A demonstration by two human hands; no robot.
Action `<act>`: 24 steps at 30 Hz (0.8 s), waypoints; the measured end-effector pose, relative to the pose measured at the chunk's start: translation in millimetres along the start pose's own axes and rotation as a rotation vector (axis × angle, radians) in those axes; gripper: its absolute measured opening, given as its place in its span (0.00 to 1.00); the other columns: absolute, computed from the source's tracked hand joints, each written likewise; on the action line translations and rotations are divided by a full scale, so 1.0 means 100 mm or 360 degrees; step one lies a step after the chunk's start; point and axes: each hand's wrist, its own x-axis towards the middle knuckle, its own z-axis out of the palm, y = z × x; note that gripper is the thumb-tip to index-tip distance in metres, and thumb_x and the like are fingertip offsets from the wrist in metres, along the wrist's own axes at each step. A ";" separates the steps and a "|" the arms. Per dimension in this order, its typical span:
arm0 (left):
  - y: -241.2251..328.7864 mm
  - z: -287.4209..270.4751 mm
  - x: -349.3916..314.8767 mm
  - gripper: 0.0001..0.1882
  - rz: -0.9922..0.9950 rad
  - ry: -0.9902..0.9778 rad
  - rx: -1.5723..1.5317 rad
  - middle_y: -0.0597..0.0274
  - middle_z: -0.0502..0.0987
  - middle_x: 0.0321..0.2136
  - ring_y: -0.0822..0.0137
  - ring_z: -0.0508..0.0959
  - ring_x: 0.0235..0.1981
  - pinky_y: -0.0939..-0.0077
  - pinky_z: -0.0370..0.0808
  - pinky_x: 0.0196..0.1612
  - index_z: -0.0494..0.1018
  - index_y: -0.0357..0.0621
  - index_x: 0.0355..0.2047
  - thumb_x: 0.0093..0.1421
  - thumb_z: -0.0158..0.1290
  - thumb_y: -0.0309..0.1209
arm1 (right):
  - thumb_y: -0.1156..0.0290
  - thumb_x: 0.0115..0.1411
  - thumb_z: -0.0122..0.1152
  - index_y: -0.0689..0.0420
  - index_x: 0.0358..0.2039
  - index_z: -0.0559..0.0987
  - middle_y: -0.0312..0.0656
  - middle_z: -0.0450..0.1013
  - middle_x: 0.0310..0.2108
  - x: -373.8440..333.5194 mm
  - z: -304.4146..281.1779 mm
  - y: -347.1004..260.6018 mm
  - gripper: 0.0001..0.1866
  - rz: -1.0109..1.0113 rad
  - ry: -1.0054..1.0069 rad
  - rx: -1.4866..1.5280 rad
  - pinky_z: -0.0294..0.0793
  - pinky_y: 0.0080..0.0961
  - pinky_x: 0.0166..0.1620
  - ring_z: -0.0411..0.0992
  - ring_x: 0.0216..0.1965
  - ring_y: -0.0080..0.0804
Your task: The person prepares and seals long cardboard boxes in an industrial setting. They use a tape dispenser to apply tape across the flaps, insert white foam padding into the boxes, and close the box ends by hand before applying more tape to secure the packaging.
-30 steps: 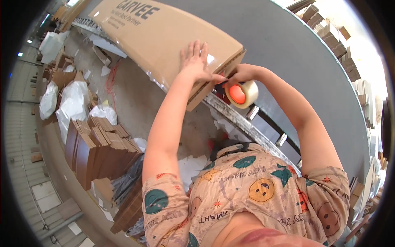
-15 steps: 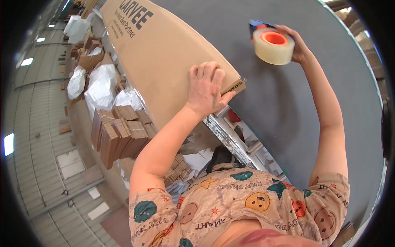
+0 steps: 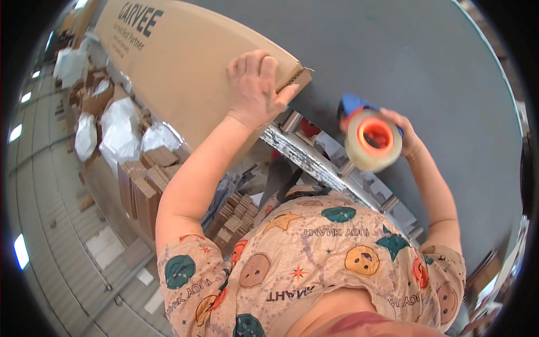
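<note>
The tape dispenser [image 3: 360, 153] is blurred; the carton [image 3: 185, 73] is cropped on top.

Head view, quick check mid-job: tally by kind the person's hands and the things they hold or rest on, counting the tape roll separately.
Bare hands: 2 (left hand, right hand)
Long cardboard carton: 1
Blue handheld tape dispenser: 1
Clear tape roll on an orange core: 1
Total: 5
</note>
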 end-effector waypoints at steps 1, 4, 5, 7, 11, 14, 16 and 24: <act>-0.02 -0.01 0.03 0.28 0.0018 0.0013 -0.0036 0.55 0.68 0.44 0.55 0.67 0.46 0.58 0.60 0.51 0.67 0.45 0.37 0.42 0.65 0.46 | 0.55 0.59 0.54 0.68 0.49 0.71 0.51 0.75 0.43 -0.01 -0.03 0.09 0.28 -0.0199 0.0161 0.0102 0.76 0.34 0.50 0.75 0.43 0.38; -0.06 0.06 0.05 0.28 0.0039 0.0035 -0.0063 0.56 0.68 0.44 0.55 0.67 0.46 0.58 0.60 0.51 0.66 0.45 0.37 0.42 0.65 0.45 | 0.52 0.61 0.50 0.66 0.48 0.71 0.52 0.74 0.44 0.07 0.04 0.38 0.28 -0.0643 0.0419 0.0361 0.78 0.34 0.47 0.77 0.41 0.41; -0.06 0.06 0.04 0.26 0.0031 0.0048 -0.0108 0.57 0.68 0.44 0.55 0.67 0.47 0.58 0.59 0.52 0.68 0.45 0.38 0.44 0.64 0.44 | 0.52 0.61 0.50 0.65 0.49 0.71 0.53 0.74 0.44 0.08 0.14 0.49 0.28 -0.0729 0.0364 0.0549 0.78 0.35 0.48 0.77 0.42 0.42; -0.08 0.09 0.03 0.26 0.0112 0.0089 -0.0221 0.57 0.69 0.45 0.56 0.68 0.48 0.58 0.60 0.52 0.69 0.46 0.40 0.44 0.64 0.43 | 0.52 0.60 0.50 0.63 0.50 0.71 0.53 0.74 0.46 0.11 0.37 0.63 0.28 -0.0890 0.0215 0.0759 0.77 0.39 0.49 0.76 0.44 0.45; -0.20 0.00 -0.02 0.17 0.0226 0.0287 -0.0796 0.57 0.73 0.42 0.57 0.71 0.45 0.62 0.65 0.50 0.73 0.45 0.36 0.46 0.62 0.36 | 0.51 0.61 0.47 0.65 0.50 0.71 0.54 0.74 0.45 0.25 0.93 0.79 0.29 -0.1171 0.0344 0.0562 0.78 0.38 0.48 0.76 0.43 0.43; -0.15 -0.24 -0.10 0.12 0.0317 0.0254 -0.1217 0.57 0.75 0.38 0.59 0.73 0.42 0.67 0.68 0.47 0.75 0.43 0.30 0.47 0.62 0.34 | 0.52 0.60 0.48 0.66 0.49 0.71 0.54 0.75 0.43 0.25 1.10 0.94 0.28 -0.1393 0.0543 0.0325 0.80 0.35 0.45 0.77 0.41 0.41; -0.19 -0.41 -0.09 0.15 0.0212 0.0005 -0.1560 0.56 0.75 0.36 0.61 0.74 0.38 0.69 0.69 0.44 0.75 0.43 0.32 0.46 0.63 0.36 | 0.52 0.59 0.49 0.66 0.47 0.72 0.51 0.75 0.39 0.28 1.26 1.03 0.28 -0.1411 0.0662 0.0220 0.79 0.30 0.39 0.76 0.35 0.36; -0.40 -0.44 0.02 0.21 -0.0088 -0.0315 -0.1732 0.60 0.76 0.30 0.70 0.73 0.33 0.74 0.72 0.38 0.76 0.37 0.32 0.47 0.65 0.42 | 0.54 0.51 0.57 0.62 0.57 0.70 0.39 0.75 0.35 0.42 1.72 0.82 0.36 -0.1318 0.1072 -0.0617 0.72 0.14 0.26 0.71 0.26 0.19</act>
